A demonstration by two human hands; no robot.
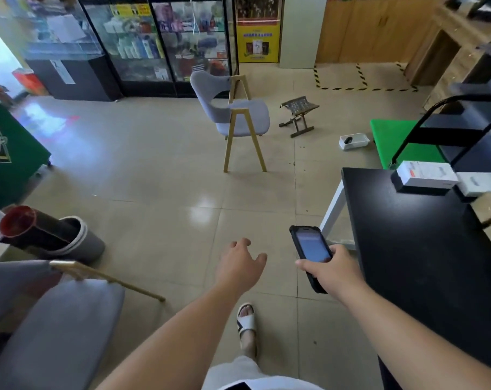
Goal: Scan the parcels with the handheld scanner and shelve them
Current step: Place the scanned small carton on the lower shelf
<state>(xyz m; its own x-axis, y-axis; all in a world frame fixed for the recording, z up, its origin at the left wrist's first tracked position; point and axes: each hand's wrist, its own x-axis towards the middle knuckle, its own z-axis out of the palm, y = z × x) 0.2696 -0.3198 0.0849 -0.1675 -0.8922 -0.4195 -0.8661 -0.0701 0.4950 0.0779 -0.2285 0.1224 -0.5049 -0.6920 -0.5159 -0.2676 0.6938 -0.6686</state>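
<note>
Holding noted: handheld scanner point(310, 253) is gripped by right hand point(333, 273), screen up; left hand point(240, 266) is spread, empty. Parcels point(427, 174) lie on the black bench point(401, 235); scanner should be aimed squarely at labels.

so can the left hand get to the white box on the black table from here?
Probably not yet: left hand hangs empty over the floor, and the white box lies far right across the table.

Parcels point(427, 174) on table point(393, 220), chair point(236, 116) left beyond.
</note>
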